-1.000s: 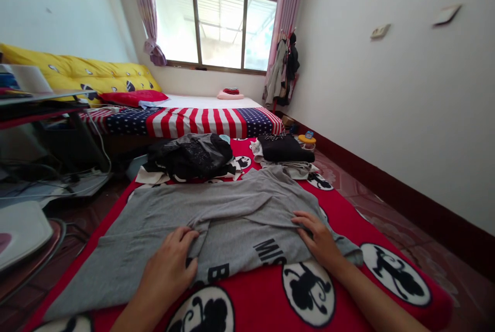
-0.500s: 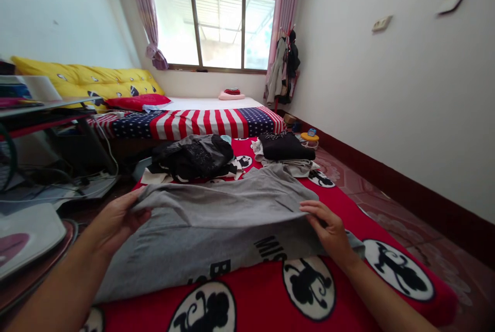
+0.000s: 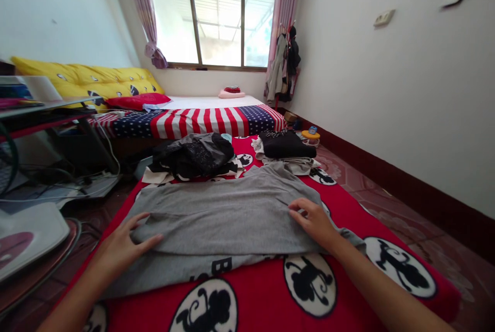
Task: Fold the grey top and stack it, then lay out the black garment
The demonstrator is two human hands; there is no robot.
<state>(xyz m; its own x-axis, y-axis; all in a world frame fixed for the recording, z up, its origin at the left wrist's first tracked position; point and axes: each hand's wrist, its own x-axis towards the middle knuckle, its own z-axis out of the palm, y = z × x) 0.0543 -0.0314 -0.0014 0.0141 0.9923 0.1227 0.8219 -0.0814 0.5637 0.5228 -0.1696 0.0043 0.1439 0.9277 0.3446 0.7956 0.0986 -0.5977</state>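
A grey shirt (image 3: pixel 228 218) with black lettering lies folded over on a red blanket (image 3: pixel 266 301) printed with black-and-white cartoon circles. My left hand (image 3: pixel 124 244) rests flat on the shirt's left edge, fingers spread, holding nothing. My right hand (image 3: pixel 315 221) lies on the shirt's right edge with its fingers stretched out over the fold. The folded-over layer covers most of the lettering.
Behind the shirt lie a heap of black clothes (image 3: pixel 193 155) and a folded dark stack (image 3: pixel 286 147). A bed with a stars-and-stripes cover (image 3: pixel 201 120) stands further back. A low table (image 3: pixel 42 110), cables and a white object (image 3: pixel 27 234) are at left. Wall at right.
My left hand carried the shirt's left part up and over the body, then laid it flat. The right hand stayed at the right edge. Most lettering is now covered.
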